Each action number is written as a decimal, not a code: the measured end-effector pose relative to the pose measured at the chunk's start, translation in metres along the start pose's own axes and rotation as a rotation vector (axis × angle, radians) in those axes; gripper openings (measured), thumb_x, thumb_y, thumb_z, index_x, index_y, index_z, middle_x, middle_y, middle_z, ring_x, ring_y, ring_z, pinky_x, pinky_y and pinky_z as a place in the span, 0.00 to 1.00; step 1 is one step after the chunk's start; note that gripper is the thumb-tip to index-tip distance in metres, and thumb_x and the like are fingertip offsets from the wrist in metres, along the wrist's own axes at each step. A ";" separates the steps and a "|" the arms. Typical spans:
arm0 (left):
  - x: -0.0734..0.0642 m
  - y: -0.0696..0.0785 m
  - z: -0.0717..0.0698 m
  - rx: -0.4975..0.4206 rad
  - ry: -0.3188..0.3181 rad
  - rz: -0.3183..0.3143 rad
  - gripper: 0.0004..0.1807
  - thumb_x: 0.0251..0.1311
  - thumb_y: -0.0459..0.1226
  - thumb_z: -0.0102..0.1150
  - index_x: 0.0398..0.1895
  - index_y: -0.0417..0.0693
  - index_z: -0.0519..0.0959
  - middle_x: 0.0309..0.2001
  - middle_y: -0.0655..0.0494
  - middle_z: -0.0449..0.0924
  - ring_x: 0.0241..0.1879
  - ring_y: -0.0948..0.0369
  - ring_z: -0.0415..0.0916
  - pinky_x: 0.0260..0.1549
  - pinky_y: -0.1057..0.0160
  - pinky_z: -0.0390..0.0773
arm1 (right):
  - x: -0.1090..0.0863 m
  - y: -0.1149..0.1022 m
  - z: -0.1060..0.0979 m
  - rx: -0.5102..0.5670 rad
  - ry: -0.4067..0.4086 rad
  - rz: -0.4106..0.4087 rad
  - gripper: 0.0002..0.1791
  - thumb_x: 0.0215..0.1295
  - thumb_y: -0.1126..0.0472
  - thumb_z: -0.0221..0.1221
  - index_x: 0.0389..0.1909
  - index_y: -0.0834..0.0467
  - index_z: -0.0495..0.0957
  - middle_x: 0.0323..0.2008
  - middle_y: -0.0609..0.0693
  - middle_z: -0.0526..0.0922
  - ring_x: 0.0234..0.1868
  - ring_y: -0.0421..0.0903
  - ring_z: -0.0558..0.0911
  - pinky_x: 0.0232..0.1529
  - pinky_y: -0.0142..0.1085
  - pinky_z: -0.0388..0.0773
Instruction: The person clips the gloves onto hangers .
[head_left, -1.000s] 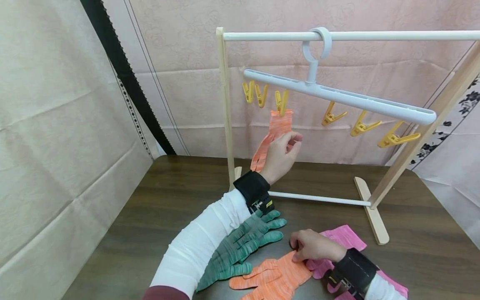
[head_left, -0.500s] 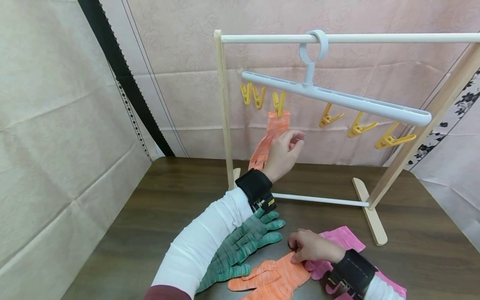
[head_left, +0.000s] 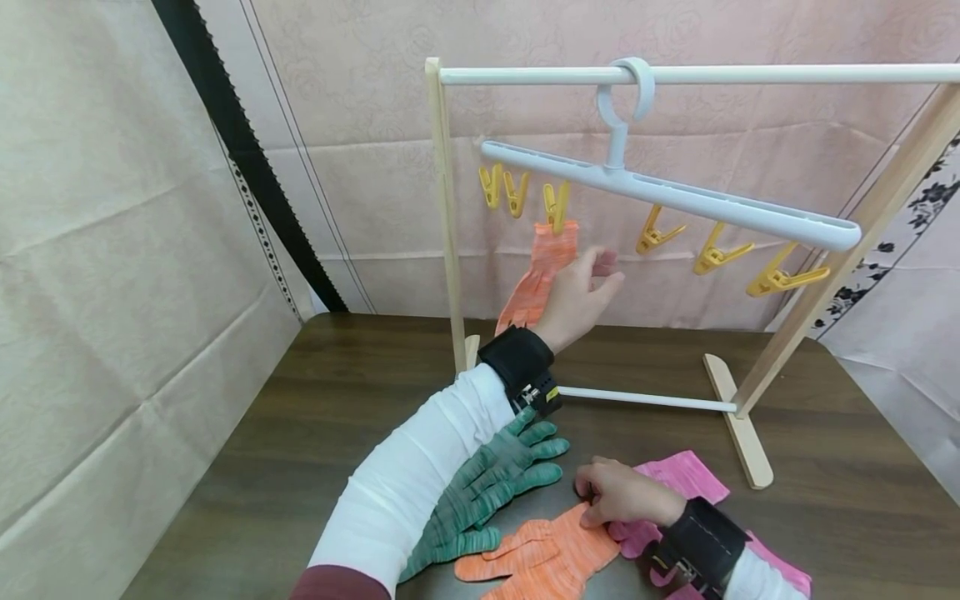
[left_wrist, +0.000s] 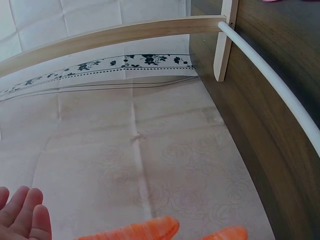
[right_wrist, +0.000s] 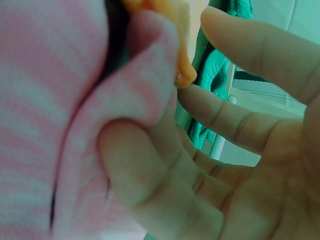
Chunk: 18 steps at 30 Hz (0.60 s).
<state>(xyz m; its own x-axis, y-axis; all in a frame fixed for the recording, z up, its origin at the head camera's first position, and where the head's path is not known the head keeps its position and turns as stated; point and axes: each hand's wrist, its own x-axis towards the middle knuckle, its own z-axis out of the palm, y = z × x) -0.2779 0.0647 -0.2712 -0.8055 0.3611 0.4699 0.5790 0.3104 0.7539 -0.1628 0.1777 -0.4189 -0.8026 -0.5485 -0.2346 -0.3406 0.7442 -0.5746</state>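
Note:
An orange glove hangs by its cuff from a yellow clothespin on the pale blue hanger. My left hand is beside this glove, fingers loosely bent and holding nothing; in the left wrist view, orange glove fingertips show near it. Below, my right hand rests at the edge of a second orange glove lying on the table. Its thumb and forefinger stand apart in the right wrist view, and another finger touches a pink glove. My right wrist covers part of the pink gloves.
A wooden rack with a white top rod and a low white bar stands on the dark table. Green gloves lie under my left forearm. More yellow clothespins hang along the hanger.
My left hand has shifted slightly right, away from the hanging orange glove, and its fingers have loosened. My right hand stays in place. The head view has shifted slightly.

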 end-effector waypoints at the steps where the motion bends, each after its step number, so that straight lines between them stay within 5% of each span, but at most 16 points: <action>1: 0.001 0.001 0.000 -0.008 -0.012 0.002 0.21 0.62 0.40 0.47 0.57 0.43 0.63 0.55 0.52 0.70 0.53 0.63 0.69 0.50 0.72 0.68 | 0.000 -0.001 0.000 -0.002 -0.002 0.000 0.13 0.39 0.62 0.67 0.24 0.56 0.71 0.25 0.48 0.66 0.28 0.43 0.64 0.26 0.32 0.59; 18: 0.010 0.009 0.005 -0.114 -0.064 -0.027 0.29 0.61 0.43 0.48 0.63 0.47 0.53 0.58 0.50 0.66 0.56 0.60 0.67 0.50 0.71 0.68 | 0.001 0.002 -0.001 0.031 -0.046 -0.066 0.14 0.39 0.56 0.68 0.22 0.56 0.72 0.22 0.45 0.68 0.25 0.37 0.64 0.25 0.28 0.60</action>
<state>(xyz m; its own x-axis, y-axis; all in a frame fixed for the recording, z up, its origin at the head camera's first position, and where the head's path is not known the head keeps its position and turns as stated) -0.2802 0.0755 -0.2625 -0.8088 0.4104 0.4212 0.5360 0.2199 0.8151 -0.1648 0.1785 -0.4198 -0.7556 -0.6130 -0.2308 -0.3759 0.6944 -0.6136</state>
